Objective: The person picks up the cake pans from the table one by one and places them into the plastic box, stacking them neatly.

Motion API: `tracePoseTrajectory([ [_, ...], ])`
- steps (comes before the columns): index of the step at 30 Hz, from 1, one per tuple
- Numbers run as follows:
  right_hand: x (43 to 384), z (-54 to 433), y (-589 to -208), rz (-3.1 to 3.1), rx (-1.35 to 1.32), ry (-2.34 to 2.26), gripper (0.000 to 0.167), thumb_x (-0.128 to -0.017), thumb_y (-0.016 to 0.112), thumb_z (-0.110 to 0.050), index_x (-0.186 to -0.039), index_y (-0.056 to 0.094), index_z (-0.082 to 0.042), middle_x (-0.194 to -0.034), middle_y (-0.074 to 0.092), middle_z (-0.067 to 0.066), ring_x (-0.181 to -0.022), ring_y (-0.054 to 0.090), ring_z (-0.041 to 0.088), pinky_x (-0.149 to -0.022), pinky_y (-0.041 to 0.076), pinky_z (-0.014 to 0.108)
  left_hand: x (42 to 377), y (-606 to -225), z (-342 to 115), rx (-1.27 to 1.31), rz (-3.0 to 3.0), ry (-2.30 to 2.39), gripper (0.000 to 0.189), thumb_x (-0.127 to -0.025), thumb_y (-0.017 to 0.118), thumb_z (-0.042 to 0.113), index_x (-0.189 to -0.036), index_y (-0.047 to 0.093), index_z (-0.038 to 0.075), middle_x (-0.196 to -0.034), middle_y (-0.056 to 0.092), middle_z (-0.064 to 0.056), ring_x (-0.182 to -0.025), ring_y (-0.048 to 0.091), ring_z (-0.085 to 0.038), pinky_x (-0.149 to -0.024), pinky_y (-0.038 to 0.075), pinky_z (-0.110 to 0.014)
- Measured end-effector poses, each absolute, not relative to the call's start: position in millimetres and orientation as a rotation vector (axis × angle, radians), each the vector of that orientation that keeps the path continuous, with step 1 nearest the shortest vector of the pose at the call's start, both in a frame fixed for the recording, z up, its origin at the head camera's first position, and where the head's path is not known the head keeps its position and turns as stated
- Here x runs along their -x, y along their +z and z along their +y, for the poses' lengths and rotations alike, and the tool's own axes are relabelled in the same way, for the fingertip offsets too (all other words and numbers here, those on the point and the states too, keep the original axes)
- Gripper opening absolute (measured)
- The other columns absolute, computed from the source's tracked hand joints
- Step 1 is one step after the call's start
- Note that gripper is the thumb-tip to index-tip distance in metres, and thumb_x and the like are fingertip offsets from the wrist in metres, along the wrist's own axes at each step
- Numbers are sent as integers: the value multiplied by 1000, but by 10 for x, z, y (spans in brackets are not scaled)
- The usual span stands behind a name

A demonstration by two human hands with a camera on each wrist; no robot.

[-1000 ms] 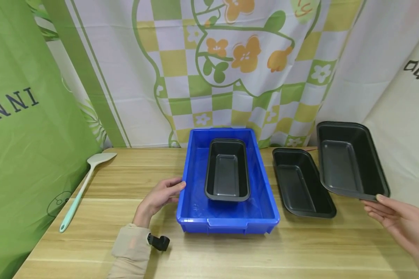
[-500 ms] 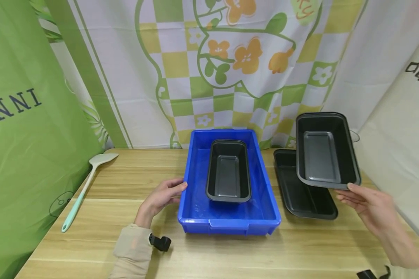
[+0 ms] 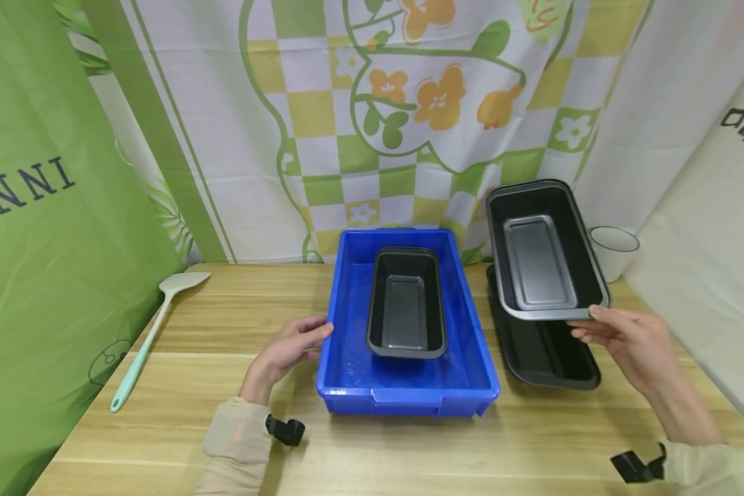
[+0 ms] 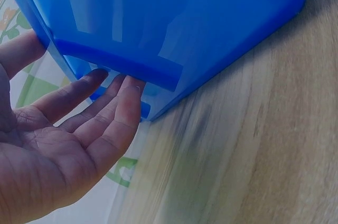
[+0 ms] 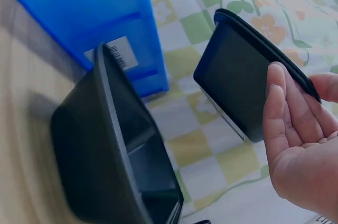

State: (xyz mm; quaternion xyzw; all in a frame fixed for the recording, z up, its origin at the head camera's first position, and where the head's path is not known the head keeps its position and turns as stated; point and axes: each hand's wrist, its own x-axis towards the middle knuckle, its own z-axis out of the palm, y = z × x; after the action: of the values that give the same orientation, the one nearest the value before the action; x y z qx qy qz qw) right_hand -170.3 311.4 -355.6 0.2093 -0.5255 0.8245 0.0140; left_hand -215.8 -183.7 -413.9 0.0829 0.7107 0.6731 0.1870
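Note:
My right hand pinches the near rim of a black loaf pan, thumb on top and fingers beneath. This pan hangs tilted above a second black loaf pan on the table, covering its far part. In the right wrist view, the held pan is apart from the lower pan. At the left side of a blue plastic bin, my left hand holds the rim; the left wrist view shows its fingers under the lip. A third black loaf pan lies inside the bin.
A white cup with a dark rim stands at the back right, behind the held pan. At the left lies a turner with a pale green handle. A patterned curtain closes off the wooden table's back.
My right hand has carried its loaf pan left and slightly upward, from the right side to above the second pan. The white cup has come into view. My left hand stays at the bin.

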Motion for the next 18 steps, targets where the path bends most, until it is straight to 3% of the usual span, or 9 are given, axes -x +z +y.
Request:
tracePoseTrajectory([
  [18,1871,2513,-3383,-1772,-730,2505,36,-98,39,10,-92,74,5,-83,73,14,-71,71,20,-63,57,26,2164,-4149,-1841,-236,1996,1900,59,-98,54,22,-143,33,-10,-128,53,-30,-94,63,-13,-88,51,-39],
])
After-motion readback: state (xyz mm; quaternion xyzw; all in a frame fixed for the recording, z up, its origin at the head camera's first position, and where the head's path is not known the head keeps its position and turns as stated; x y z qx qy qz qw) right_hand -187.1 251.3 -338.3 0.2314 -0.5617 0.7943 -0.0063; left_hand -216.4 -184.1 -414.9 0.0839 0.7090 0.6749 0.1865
